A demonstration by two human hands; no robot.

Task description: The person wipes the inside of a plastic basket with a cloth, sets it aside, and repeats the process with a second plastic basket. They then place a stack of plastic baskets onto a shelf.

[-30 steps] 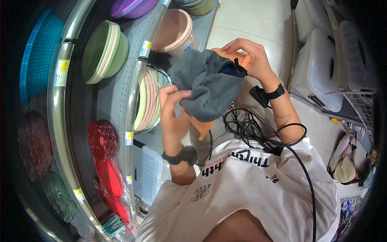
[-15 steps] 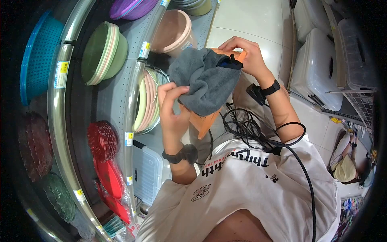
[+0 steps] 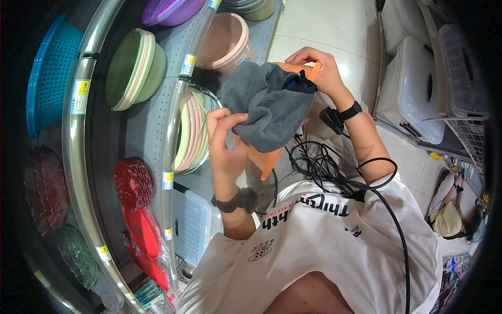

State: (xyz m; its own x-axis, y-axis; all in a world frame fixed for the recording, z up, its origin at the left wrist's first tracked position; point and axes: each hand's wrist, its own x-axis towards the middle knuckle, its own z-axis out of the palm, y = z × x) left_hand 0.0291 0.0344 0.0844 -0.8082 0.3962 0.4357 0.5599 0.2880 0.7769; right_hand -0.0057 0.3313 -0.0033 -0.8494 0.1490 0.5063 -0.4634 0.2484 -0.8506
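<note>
A grey cloth [image 3: 266, 107] is draped over an orange plastic item [image 3: 264, 159], which shows below the cloth and at its top right. My left hand [image 3: 225, 141] pinches the lower left edge of the cloth and touches the orange item. My right hand [image 3: 319, 68] grips the orange item's top edge, with a dark fold of cloth beside the fingers. Both are held in front of my chest. Most of the orange item is hidden under the cloth.
Shelves on the left carry a blue basket [image 3: 49, 68], green bowls [image 3: 136, 65], a pink basin [image 3: 225, 42], stacked pale bowls [image 3: 191, 133] and red plates [image 3: 133, 183]. Clear lidded boxes [image 3: 413, 89] stand on the floor at right. Black cables [image 3: 324, 167] hang at my chest. Another person [image 3: 449, 214] sits low right.
Both hands and the cloth-covered orange item shifted only slightly; my left fingers moved a little along the cloth's edge.
</note>
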